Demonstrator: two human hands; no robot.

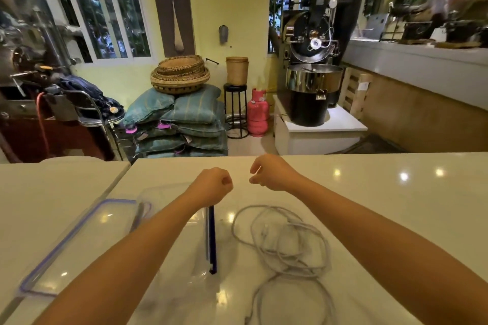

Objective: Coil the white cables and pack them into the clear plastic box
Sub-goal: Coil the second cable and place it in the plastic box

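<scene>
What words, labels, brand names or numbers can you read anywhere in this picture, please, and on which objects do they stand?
None can be read.
Pink gas cylinder: a small pale tag near its top, too blurred to read.
Wooden crate: a white sticker, too small to read.
Green sacks: hanging tags, illegible.
Clear plastic box, its lid and white cables: no print visible.

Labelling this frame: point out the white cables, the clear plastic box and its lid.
white cables (284, 243): head view, on the tangled strands in the middle of the pile.
clear plastic box (208, 240): head view, on its blue-edged right wall.
lid (79, 229): head view, on its blue-trimmed far edge, left of the box.
</scene>
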